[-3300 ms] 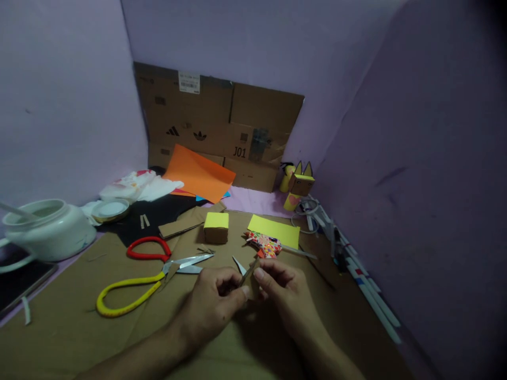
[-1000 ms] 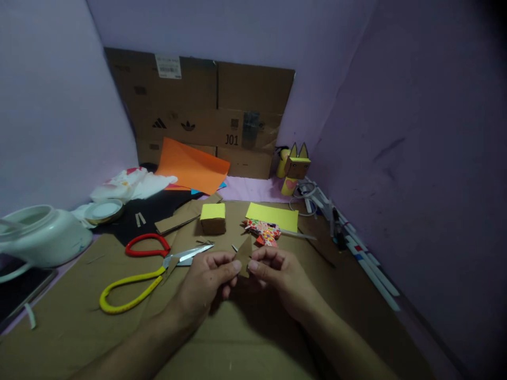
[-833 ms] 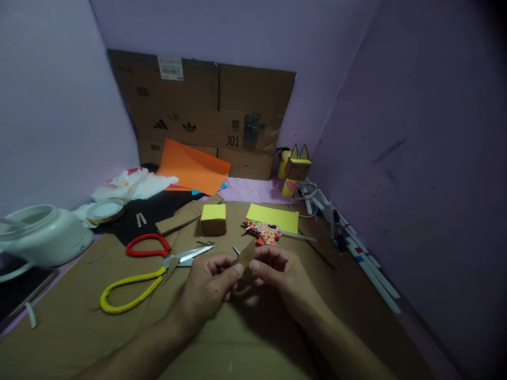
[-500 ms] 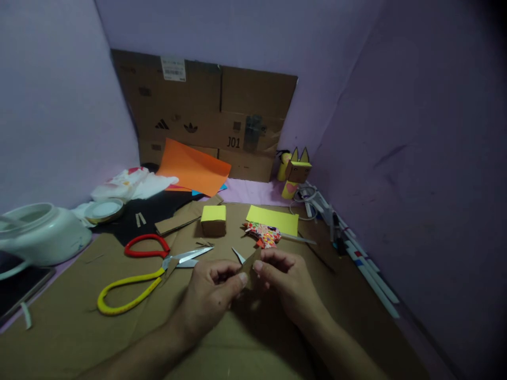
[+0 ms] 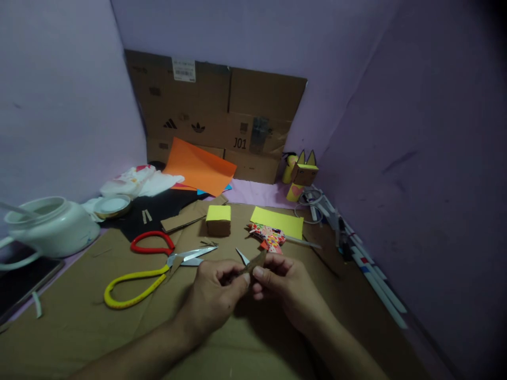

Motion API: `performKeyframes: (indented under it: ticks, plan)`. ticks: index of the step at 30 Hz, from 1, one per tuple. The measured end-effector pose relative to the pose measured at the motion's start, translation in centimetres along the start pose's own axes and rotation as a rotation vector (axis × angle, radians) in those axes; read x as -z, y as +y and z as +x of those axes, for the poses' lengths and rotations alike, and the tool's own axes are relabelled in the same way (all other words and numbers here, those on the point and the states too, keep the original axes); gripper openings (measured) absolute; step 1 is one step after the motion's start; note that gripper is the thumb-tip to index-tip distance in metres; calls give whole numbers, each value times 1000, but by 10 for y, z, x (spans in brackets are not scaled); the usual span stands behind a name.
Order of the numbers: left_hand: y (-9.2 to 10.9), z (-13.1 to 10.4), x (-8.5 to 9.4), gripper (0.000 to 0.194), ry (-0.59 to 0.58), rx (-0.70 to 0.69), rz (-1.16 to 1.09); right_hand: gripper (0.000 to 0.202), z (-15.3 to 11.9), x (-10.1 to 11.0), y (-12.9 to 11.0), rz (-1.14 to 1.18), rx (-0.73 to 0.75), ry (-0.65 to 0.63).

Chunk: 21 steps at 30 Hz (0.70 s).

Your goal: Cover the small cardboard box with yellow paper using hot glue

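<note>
A small brown cardboard piece is pinched between both hands, its pointed end facing up and away. My left hand grips its lower left side with thumb and fingers. On the right side, my right hand pinches it between thumb and forefinger. Just beyond the hands lies a thin pointed metal blade, its rear part hidden. Scissors with one red and one yellow handle lie open to the left. Past the hands sit a small box with a yellow top and a flower-patterned glue gun.
A yellow sheet lies behind the glue gun. At the left stands a white teapot beside a lid. An orange sheet leans at the back. White sticks line the right edge, near a cardboard figure with pointed ears.
The cardboard piece has turned in my fingers and now shows a narrower face. The whole view has shifted slightly, so the table items appear farther right.
</note>
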<state>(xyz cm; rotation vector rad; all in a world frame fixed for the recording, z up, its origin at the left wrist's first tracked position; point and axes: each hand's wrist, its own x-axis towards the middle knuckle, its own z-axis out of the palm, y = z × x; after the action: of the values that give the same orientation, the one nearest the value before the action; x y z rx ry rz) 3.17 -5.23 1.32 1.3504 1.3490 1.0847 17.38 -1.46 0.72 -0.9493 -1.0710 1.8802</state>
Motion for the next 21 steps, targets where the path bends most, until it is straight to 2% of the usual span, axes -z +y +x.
performKeyframes:
  ticks: [9, 12, 14, 17, 21]
  plan:
    - [0, 0, -2, 24, -13, -5, -11, 25, 1, 2, 5, -11, 3, -9]
    - [2, 2, 4, 21, -78, -1, -93, 25, 2, 4, 4, -4, 32, 6]
    - [3, 4, 11, 20, -73, 12, -183, 26, 2, 6, 1, 30, 18, 38]
    - [2, 8, 19, 22, 54, 45, -276, 29, 4, 9, -2, 95, -38, 71]
    - [6, 14, 28, 20, 233, 56, -262, 32, 7, 12, -1, 130, -85, 51]
